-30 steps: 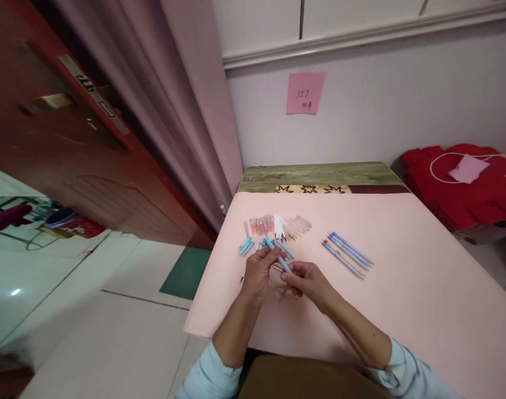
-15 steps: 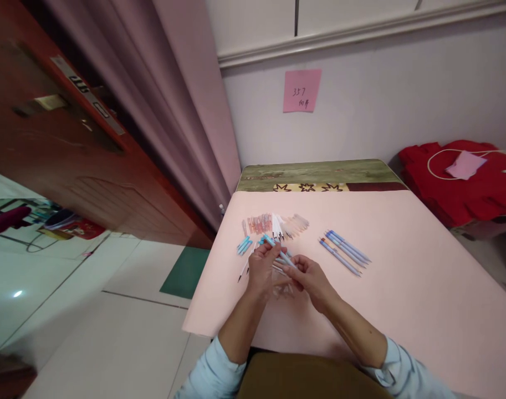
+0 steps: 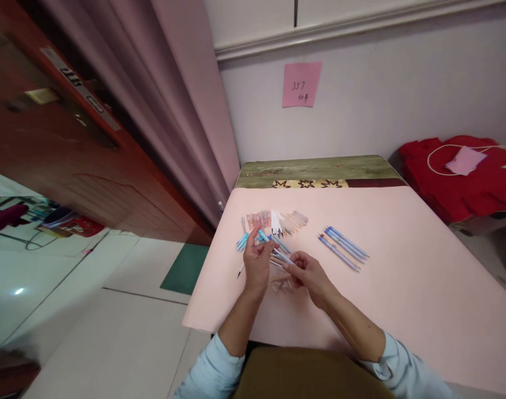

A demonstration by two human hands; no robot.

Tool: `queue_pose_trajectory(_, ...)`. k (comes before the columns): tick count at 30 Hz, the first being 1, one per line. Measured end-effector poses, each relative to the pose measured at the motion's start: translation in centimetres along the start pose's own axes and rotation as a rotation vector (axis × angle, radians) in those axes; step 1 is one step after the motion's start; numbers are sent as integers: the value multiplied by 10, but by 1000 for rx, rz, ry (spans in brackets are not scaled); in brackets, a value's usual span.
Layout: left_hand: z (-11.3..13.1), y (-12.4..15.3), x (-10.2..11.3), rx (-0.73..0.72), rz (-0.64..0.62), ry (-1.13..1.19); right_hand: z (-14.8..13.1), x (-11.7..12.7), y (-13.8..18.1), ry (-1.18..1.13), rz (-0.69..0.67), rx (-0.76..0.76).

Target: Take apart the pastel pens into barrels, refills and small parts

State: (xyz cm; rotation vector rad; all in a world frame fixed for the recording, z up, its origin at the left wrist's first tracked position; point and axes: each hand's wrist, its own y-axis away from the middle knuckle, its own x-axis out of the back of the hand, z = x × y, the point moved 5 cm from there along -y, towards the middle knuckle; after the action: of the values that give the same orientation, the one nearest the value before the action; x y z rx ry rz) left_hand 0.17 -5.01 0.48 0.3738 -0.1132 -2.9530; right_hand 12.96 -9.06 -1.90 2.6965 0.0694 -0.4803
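Observation:
A light-blue pen (image 3: 283,257) is held slantwise over the table between both my hands. My left hand (image 3: 256,269) pinches its upper part between thumb and fingers, with the index finger raised. The thumb and fingers of my right hand (image 3: 313,278) close on the lower end. Just beyond my hands are white refills (image 3: 276,223) with dark tips, clear orange-tinted pieces (image 3: 259,219) and translucent tubes (image 3: 298,220). Bright-blue short parts (image 3: 241,242) lie left of my left hand. Small clear pieces (image 3: 281,286) sit between my wrists, partly hidden.
Several blue pens (image 3: 344,248) lie side by side right of my hands on the pink-covered table (image 3: 402,299). Behind it are a wall with a pink note (image 3: 301,85) and a red cloth (image 3: 427,177) with a cable. A wooden door (image 3: 90,183) stands left.
My left index finger has lifted off the pen and now points up. Both hands keep their hold on the pen in about the same place. The view has tipped slightly.

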Motion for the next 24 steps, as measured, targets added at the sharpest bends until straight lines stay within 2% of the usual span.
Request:
queue_pose_trajectory(4,-7,-5,6,7,40,-11,-2,-2,0,207,-20,60)
queue_pose_trajectory(8,-10,-13,20,-8,90,-160,-20,9,-1,786,163,309)
queue_pose_trajectory(10,-11,-17,27,-36,46,-302,-25,11,-1,1074,219,368)
queue_pose_trajectory(12,-12,-18,34,-79,1,-446,-28,11,-2,1260,225,379)
queue_pose_trajectory(15,-14,-17,42,-156,-3,-579,-31,6,-1,1434,214,378)
queue_pose_trajectory(19,-19,-13,47,-209,3,-603,-37,-3,4,1619,177,370)
queue_pose_trajectory(24,-24,-12,54,-240,63,-612,-48,0,14,1673,162,341)
